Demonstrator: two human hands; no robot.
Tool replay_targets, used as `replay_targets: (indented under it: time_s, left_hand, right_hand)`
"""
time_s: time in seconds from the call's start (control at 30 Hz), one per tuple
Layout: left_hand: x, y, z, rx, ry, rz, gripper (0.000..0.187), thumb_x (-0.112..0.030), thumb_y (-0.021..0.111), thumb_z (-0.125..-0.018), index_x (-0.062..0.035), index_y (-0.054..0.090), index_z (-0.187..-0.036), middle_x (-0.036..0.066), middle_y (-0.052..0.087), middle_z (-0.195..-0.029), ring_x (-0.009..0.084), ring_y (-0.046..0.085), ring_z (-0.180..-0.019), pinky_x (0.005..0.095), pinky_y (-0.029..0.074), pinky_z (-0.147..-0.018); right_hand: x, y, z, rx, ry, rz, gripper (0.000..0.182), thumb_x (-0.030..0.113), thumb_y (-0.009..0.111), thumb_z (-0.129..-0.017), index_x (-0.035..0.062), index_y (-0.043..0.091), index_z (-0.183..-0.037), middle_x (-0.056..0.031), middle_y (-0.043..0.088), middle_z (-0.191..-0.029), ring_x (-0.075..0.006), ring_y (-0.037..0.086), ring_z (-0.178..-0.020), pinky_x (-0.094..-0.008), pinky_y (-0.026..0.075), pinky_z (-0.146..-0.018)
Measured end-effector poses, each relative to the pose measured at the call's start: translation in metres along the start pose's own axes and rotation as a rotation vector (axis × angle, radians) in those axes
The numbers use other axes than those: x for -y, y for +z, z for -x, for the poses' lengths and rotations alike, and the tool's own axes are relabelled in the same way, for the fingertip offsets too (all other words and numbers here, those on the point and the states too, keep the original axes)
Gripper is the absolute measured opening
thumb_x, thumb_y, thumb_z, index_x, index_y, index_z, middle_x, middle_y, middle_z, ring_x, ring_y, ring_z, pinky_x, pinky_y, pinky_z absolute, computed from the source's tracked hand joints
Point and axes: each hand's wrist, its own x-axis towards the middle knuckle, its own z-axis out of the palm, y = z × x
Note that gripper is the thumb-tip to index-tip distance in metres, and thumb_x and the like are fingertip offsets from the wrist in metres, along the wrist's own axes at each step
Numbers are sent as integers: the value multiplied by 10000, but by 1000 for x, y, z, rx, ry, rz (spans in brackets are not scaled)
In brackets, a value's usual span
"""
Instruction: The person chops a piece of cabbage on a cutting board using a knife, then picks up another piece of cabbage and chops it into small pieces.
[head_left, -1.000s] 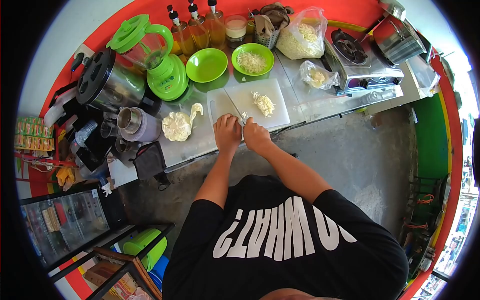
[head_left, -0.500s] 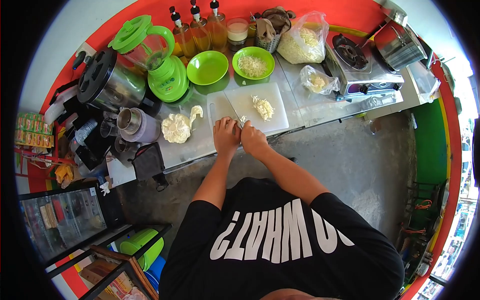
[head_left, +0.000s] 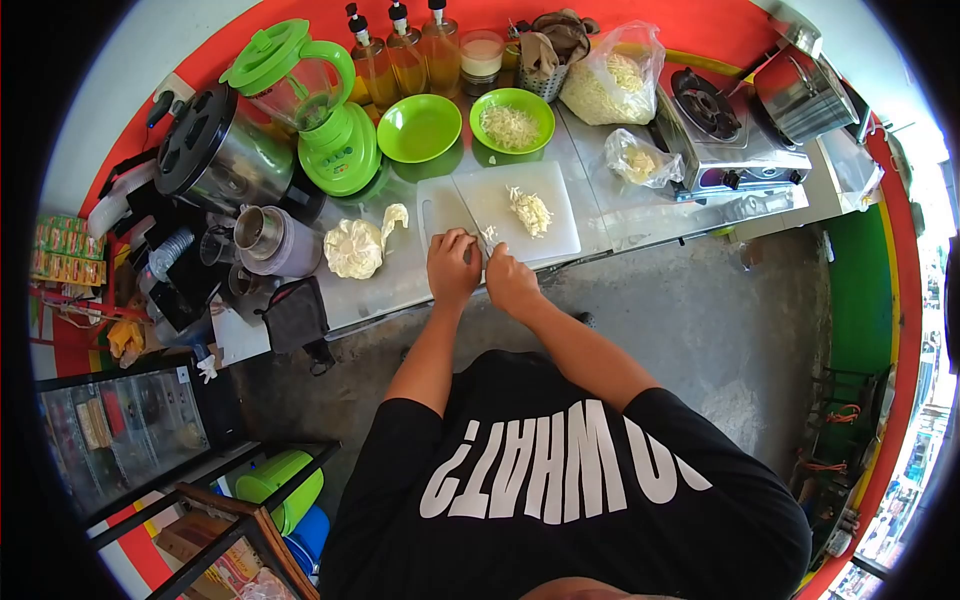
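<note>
My right hand (head_left: pixel 511 280) is closed around the handle of a knife (head_left: pixel 466 205), its blade lying over the white cutting board (head_left: pixel 562 235). Close beside it, at the board's near edge, the fingers of my left hand (head_left: pixel 454 266) are curled in; what they press or hold is hidden under them. A few pale shreds lie by the blade. To its right on the board rests a small heap of shredded cabbage (head_left: pixel 530 212). A cut cabbage (head_left: pixel 353 249) with a loose leaf sits on the counter, left of the board.
Behind the board stand a green bowl (head_left: pixel 420 129) and another green bowl (head_left: pixel 549 128) holding shredded cabbage. A green blender (head_left: pixel 340 150) and pump bottles (head_left: pixel 405 55) are at the back. Bags of shreds (head_left: pixel 607 88) lie near the gas stove (head_left: pixel 740 165) on the right.
The whole view has shifted slightly. My hands stay at the board's near edge, with a slightly wider gap between them.
</note>
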Motion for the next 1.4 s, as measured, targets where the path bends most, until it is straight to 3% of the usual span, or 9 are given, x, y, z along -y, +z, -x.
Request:
replay_targets:
  time_s: [0.2, 0.4, 0.6, 0.67, 1.0, 1.1, 1.17, 1.4]
  left_hand:
    - [1, -3, 0, 1, -9, 39, 88, -56, 724, -800, -75, 699, -883, 36, 688, -977, 294, 623, -911, 407, 518, -804]
    - [5, 0, 1, -6, -15, 36, 102, -57, 733, -801, -74, 730, -901, 41, 699, -970, 295, 627, -919, 385, 521, -818]
    - [2, -3, 2, 17, -29, 56, 102, -33, 712, -813, -61, 728, -910, 44, 698, -971, 295, 625, -917, 385, 517, -814]
    - [4, -3, 2, 18, -13, 59, 105, -28, 708, -814, -59, 728, -912, 45, 698, -973, 295, 624, -917, 386, 516, -814]
    - [6, 0, 4, 15, -9, 44, 103, -29, 694, -818, -51, 725, -914, 51, 703, -989, 306, 618, -917, 400, 514, -822]
    - [5, -2, 3, 14, 3, 51, 96, -27, 690, -822, -51, 723, -909, 53, 704, -991, 307, 619, -917, 402, 514, -819]
    - [4, -4, 2, 17, 4, 59, 93, -27, 689, -824, -51, 724, -907, 55, 705, -989, 308, 621, -917, 400, 514, -817]
    - [9, 0, 4, 1, 9, 67, 100, -30, 696, -824, -51, 723, -917, 61, 707, -980, 312, 626, -902, 401, 517, -803]
  right_hand:
    - [4, -11, -5, 35, -58, 17, 288, 155, 568, -965, -59, 457, -1124, -336, 688, -1066, -474, 684, -1051, -512, 553, -908]
    - [-4, 10, 4, 6, 22, -45, 273, 147, 549, -976, -63, 464, -1128, -334, 689, -1071, -475, 684, -1055, -503, 562, -893]
    - [3, -9, -7, 12, -66, 27, 266, 125, 561, -967, -61, 468, -1132, -327, 693, -1062, -470, 687, -1053, -506, 565, -892]
    - [8, -14, -4, 20, -64, 46, 260, 72, 591, -927, -50, 478, -1128, -290, 711, -1045, -435, 714, -1024, -482, 579, -886]
    - [-6, 5, 13, 8, 28, -37, 236, 66, 576, -928, -54, 466, -1099, -325, 696, -1042, -472, 699, -1015, -513, 563, -883]
    - [-1, -2, 2, -20, -46, 21, 243, 64, 583, -923, -52, 464, -1101, -322, 698, -1038, -472, 699, -1014, -514, 565, -878]
    - [5, -10, 2, 17, -63, 61, 251, 82, 574, -930, -60, 485, -1118, -303, 711, -1034, -432, 722, -1000, -476, 588, -863]
    - [1, -3, 22, 17, -27, 60, 265, 59, 602, -910, -53, 483, -1119, -292, 715, -1019, -419, 731, -980, -467, 597, -842]
